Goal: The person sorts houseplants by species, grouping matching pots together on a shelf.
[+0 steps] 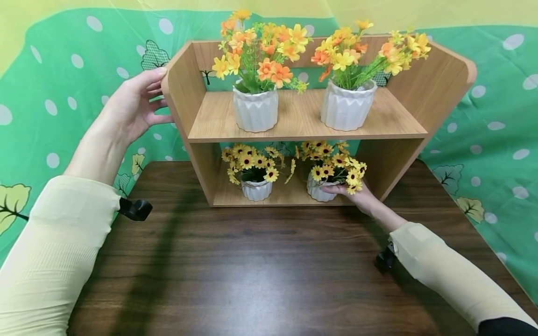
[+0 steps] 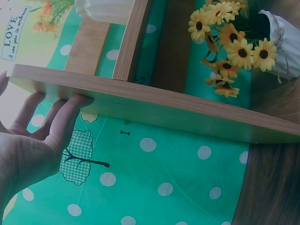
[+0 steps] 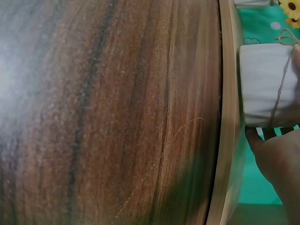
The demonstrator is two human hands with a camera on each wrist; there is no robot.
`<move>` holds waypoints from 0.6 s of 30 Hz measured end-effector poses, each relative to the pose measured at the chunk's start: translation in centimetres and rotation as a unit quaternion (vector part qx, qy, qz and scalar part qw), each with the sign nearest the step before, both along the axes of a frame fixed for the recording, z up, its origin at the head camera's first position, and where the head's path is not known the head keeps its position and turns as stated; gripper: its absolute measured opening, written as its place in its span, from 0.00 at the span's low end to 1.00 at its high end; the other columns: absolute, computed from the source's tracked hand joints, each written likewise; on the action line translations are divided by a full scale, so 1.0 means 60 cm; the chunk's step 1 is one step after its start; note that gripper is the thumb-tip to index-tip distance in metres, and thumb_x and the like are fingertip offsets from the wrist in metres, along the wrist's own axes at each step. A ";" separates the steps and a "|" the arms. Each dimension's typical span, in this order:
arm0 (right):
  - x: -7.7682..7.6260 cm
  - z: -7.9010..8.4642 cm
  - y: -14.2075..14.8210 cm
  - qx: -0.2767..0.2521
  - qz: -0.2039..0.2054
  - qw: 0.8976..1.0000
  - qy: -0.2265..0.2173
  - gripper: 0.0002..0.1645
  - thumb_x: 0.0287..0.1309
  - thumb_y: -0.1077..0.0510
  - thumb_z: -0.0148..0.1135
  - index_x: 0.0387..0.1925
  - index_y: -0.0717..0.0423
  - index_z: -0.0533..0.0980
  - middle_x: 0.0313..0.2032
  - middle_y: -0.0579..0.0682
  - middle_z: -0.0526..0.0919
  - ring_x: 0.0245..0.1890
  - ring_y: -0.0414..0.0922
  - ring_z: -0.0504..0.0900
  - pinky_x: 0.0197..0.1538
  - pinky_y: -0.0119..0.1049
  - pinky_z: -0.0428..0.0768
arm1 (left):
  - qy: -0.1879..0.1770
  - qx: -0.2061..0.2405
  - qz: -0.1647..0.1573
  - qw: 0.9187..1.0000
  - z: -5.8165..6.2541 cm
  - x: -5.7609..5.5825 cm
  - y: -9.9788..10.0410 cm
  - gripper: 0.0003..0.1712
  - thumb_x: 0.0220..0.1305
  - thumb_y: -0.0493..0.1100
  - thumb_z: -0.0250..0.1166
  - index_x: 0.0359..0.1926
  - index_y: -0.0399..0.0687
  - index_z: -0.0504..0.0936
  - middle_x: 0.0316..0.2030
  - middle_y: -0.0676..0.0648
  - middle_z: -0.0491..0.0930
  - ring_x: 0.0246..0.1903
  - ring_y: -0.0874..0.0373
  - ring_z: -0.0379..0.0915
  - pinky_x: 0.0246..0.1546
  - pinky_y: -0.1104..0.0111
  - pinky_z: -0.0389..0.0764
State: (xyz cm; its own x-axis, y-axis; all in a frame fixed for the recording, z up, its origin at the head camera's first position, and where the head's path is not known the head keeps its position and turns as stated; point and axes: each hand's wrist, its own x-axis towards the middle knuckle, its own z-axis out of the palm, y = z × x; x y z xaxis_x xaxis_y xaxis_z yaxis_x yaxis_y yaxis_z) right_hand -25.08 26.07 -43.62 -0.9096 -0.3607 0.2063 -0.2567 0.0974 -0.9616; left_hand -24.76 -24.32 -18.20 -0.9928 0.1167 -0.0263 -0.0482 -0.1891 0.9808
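My right hand (image 1: 357, 193) grips a small white flowerpot (image 1: 321, 191) of yellow daisy-like flowers on the right of the lower shelf. In the right wrist view, twine circles this pot (image 3: 267, 84) and fingertips show at its side. My left hand (image 1: 136, 100) touches the outer face of the wooden shelf unit's left side panel (image 1: 180, 88) near the top. The left wrist view shows the fingers (image 2: 61, 117) extended against that panel, with the thumb at its end edge. A matching pot (image 1: 257, 190) of yellow flowers stands at left on the lower shelf.
Two larger white pots, one left (image 1: 256, 112) and one right (image 1: 348, 107), hold orange and yellow flowers on the upper shelf. The unit stands on a dark wooden table (image 1: 260, 270). Behind hangs a green dotted cloth (image 1: 483, 112).
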 end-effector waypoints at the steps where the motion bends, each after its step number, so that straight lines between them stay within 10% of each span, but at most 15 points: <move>1: -0.002 -0.006 0.003 -0.005 -0.001 1.000 0.000 0.14 0.64 0.69 0.66 0.51 0.58 0.81 0.39 0.38 0.90 0.44 0.36 0.88 0.53 0.26 0.83 | 0.000 0.001 -0.001 1.000 0.000 0.000 0.000 0.26 0.68 0.53 0.67 0.65 0.60 0.76 0.67 0.52 0.67 0.67 0.51 0.64 0.37 0.58 0.91; 11: -0.010 -0.005 0.001 0.046 0.018 0.999 -0.022 0.32 0.69 0.61 0.64 0.72 0.58 0.67 0.57 0.36 0.84 0.57 0.31 0.83 0.62 0.21 0.76 | 0.004 0.001 0.001 1.000 0.001 0.001 0.003 0.27 0.68 0.53 0.67 0.66 0.59 0.76 0.67 0.51 0.67 0.66 0.50 0.65 0.37 0.58 0.91; 18: -0.014 -0.004 0.001 0.058 0.008 0.998 -0.036 0.28 0.68 0.61 0.66 0.67 0.62 0.72 0.54 0.39 0.87 0.55 0.33 0.84 0.61 0.22 0.77 | 0.001 -0.001 0.003 1.000 0.000 0.001 0.001 0.26 0.68 0.54 0.67 0.65 0.59 0.75 0.67 0.52 0.67 0.67 0.50 0.64 0.37 0.59 0.91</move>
State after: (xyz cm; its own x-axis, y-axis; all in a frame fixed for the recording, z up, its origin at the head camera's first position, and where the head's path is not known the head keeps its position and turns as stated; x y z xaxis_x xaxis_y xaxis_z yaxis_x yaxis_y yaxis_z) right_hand -25.94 26.14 -43.84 -0.9143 -0.3934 0.0964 -0.1895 0.2053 -0.9602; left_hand -24.72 -24.25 -18.22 -0.9937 0.1097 -0.0245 -0.0448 -0.1873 0.9813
